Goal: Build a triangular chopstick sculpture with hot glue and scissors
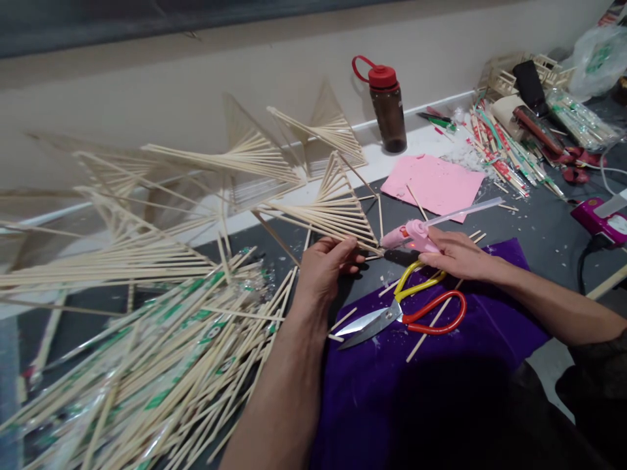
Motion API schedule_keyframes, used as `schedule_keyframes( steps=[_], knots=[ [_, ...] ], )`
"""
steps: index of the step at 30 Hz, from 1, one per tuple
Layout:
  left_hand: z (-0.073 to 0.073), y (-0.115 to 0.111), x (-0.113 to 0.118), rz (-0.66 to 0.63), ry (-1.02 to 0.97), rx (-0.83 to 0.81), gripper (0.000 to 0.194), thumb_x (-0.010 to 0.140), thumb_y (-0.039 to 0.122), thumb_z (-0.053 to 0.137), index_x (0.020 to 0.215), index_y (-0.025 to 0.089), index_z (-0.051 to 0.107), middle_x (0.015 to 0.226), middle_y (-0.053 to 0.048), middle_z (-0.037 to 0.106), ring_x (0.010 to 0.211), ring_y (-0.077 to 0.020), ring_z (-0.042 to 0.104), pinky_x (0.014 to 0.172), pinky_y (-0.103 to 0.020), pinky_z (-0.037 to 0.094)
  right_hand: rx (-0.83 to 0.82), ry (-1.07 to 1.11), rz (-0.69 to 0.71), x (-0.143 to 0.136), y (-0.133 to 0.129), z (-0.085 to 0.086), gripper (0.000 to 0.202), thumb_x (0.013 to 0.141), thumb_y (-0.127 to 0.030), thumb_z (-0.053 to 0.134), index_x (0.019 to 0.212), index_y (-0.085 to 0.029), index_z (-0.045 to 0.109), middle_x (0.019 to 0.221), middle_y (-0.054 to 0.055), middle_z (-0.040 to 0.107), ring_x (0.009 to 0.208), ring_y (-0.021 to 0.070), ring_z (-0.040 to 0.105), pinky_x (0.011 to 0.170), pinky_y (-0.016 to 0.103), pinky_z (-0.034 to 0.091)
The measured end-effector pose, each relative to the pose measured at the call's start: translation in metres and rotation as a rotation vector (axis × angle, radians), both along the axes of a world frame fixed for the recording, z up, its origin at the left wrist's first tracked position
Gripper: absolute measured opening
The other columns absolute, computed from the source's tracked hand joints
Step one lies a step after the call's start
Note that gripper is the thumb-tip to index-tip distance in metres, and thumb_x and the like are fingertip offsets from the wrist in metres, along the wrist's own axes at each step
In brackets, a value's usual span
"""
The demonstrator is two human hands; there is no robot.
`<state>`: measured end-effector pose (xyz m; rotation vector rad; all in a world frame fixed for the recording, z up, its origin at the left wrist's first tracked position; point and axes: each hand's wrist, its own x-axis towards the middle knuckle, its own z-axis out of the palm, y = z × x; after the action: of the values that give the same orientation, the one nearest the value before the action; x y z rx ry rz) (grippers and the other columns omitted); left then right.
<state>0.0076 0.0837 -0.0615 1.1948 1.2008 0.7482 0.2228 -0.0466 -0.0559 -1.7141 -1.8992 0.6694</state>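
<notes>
My left hand (329, 264) pinches the lower edge of a fan-shaped lattice of wooden sticks (326, 212), near its right corner. In my right hand (453, 253) is a pink glue gun (415, 236) with a clear glue stick out of its back; its nozzle points left at that same corner, touching it or very close. Just below the gun, scissors (392, 314) with one yellow and one red handle lie on purple cloth (372, 385). Loose stick pieces (431, 328) lie around and beneath them.
Many sticks, some in plastic wrappers (196, 339), cover the left side. More stick lattices (245, 160) stand along the wall. A dark bottle with a red lid (388, 111) and a pink sheet (434, 183) are behind. Packed sticks and a purple device (600, 220) sit at right.
</notes>
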Motion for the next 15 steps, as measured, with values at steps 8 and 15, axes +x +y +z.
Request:
schedule_keyframes(
  steps=[8,15],
  knots=[
    [-0.001,-0.001,0.001,0.015,-0.005,0.021,0.03,0.056,0.034,0.077,0.069,0.014,0.059,0.061,0.001,0.06,0.05,-0.011,0.061,0.04,-0.017,0.043,0.017,-0.009,-0.002,0.006,-0.001,0.002,0.042,0.091,-0.045,0.044,0.112,-0.017,0.067,0.109,0.01,0.067,0.097,0.0229,0.062,0.085,0.034,0.047],
    [-0.005,-0.001,0.0,0.017,-0.019,0.045,0.028,0.059,0.034,0.077,0.07,0.015,0.059,0.062,0.0,0.062,0.051,-0.0117,0.061,0.041,-0.018,0.043,0.064,0.42,-0.227,0.019,0.0,0.0,0.034,0.084,-0.043,0.057,0.1,-0.016,0.067,0.1,0.008,0.068,0.082,0.017,0.062,0.073,0.029,0.049]
  ],
)
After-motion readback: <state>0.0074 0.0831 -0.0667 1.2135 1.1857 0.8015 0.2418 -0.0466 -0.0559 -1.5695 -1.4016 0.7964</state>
